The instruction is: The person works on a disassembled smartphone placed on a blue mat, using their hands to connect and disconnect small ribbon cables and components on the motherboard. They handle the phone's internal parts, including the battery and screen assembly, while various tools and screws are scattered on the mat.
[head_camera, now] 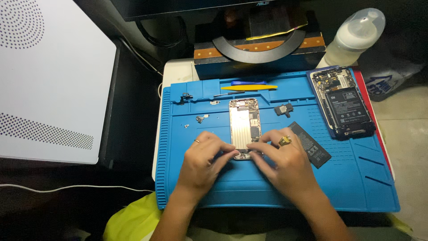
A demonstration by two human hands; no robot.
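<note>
A blue mat (356,187) covers a small white table, and everything else is placed from it. On its far right corner lies a second opened phone (342,103), dark, with its battery and boards showing. Near the mat's middle right, just beside the right hand, a loose black battery (310,144) lies at a slant. A small black part (284,109) sits a little beyond it. In the groove along the mat's far edge rest a yellow pry tool (248,87) and a blue one (243,82). Small screws and bits (199,119) are scattered on the mat's left half. Beyond the mat's far edge stands a dark box (258,60), and past its far right corner a white bottle (354,38).

At the mat's centre lies the opened phone (244,127), a pale metal shell, face open, with boards along its right side. Its near end is hidden by fingers. The left hand (203,163) and right hand (285,167) meet there, fingertips pressed together on that lower edge; what they pinch, if anything, cannot be seen.
</note>
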